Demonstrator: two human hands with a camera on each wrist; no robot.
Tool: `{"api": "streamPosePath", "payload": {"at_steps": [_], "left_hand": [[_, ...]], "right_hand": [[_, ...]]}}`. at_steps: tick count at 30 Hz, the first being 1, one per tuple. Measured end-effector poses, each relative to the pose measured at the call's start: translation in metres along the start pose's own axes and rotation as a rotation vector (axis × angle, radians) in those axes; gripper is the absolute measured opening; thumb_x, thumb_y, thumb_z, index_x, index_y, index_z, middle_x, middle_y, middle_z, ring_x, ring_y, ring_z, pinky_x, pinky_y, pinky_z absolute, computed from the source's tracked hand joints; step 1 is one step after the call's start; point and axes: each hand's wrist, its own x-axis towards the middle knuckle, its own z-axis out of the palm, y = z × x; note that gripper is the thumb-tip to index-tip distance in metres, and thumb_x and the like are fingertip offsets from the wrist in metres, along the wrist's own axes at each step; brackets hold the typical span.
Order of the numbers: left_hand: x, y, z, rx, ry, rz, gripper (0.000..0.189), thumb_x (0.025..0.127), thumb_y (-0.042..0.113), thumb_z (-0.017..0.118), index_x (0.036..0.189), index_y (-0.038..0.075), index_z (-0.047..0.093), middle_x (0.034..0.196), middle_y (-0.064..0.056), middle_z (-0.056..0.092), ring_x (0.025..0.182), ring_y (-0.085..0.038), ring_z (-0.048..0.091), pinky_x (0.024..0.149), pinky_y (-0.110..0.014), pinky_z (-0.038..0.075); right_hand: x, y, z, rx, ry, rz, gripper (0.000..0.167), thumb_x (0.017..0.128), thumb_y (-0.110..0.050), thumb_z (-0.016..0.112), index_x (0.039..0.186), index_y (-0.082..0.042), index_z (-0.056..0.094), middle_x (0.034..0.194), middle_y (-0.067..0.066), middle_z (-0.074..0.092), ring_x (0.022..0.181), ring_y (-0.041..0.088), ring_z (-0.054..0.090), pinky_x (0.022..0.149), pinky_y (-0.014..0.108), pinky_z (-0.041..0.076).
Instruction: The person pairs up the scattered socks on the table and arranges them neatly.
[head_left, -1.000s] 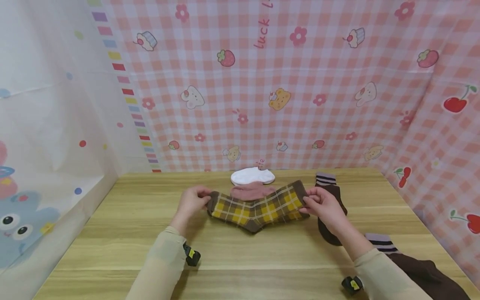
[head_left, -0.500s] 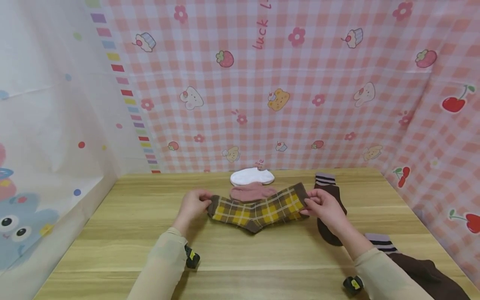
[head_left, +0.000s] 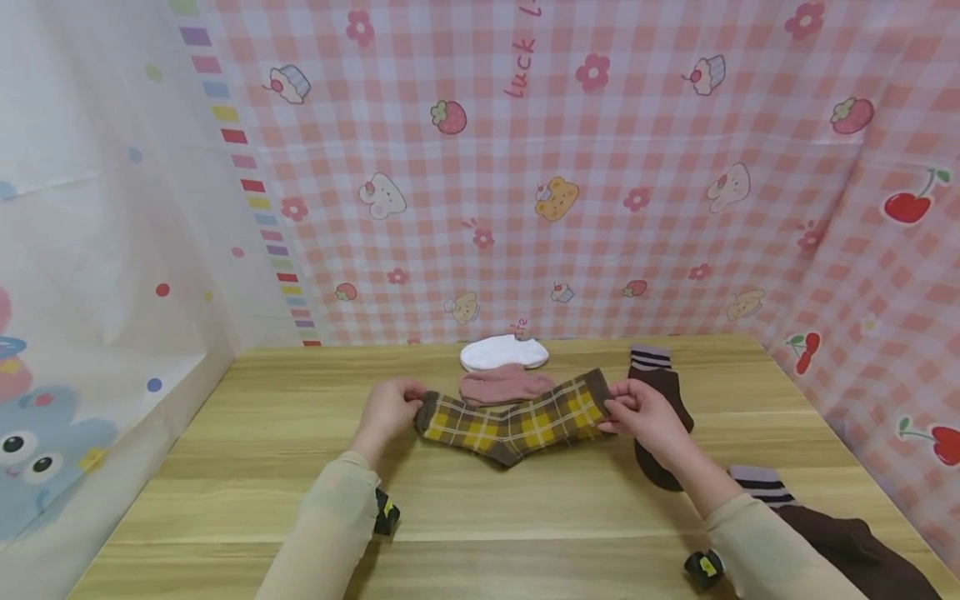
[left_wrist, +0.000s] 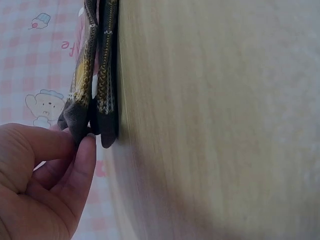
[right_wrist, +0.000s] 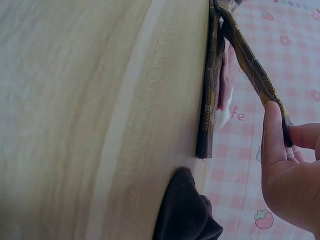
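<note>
A brown-and-yellow plaid sock [head_left: 536, 421] stretches between both hands, its heel toward the person. My left hand [head_left: 386, 412] pinches its dark toe end, seen close in the left wrist view beside a second dark toe [left_wrist: 107, 132]. The cuff end is pinched between thumb and fingers of my right hand [head_left: 648, 414]. Under it a second plaid sock [right_wrist: 206, 125] lies along the table; the right wrist view shows the held cuff raised above it. From the head view the upper sock covers most of the lower one.
Behind the plaid socks lie a pink sock [head_left: 498, 386] and a white sock [head_left: 498, 354]. On the right of the wooden table [head_left: 525, 525] is a dark brown sock [head_left: 656, 392] with a striped cuff. Another brown striped sock [head_left: 840, 533] lies by the right forearm.
The right hand has lowered the held cuff slightly, and the lower sock shows less beneath it. The left hand has come down a little with the toe end.
</note>
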Motion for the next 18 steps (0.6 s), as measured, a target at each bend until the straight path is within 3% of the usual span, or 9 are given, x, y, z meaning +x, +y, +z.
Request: {"api": "streamPosePath", "payload": {"at_steps": [10,18], "left_hand": [[0.002,-0.002,0.001,0.031,0.009,0.030,0.013,0.083,-0.008,0.068,0.091,0.001,0.073,0.087,-0.010,0.073,0.085,-0.026,0.067,0.082,-0.044,0.053],[0.003,-0.002,0.002,0.070,-0.005,0.050,0.014,0.083,-0.008,0.068,0.090,0.003,0.074,0.086,-0.008,0.072,0.084,-0.026,0.066,0.081,-0.044,0.053]], "right_hand": [[0.005,0.010,-0.005,-0.106,0.002,-0.001,0.021,0.098,0.007,0.051,0.116,0.017,0.045,0.093,0.017,0.064,0.078,0.020,0.070,0.074,0.032,0.059],[0.010,0.021,-0.010,-0.241,0.010,0.034,0.018,0.097,0.006,0.055,0.111,0.014,0.048,0.085,0.017,0.067,0.076,0.025,0.071,0.068,0.031,0.059]]}}
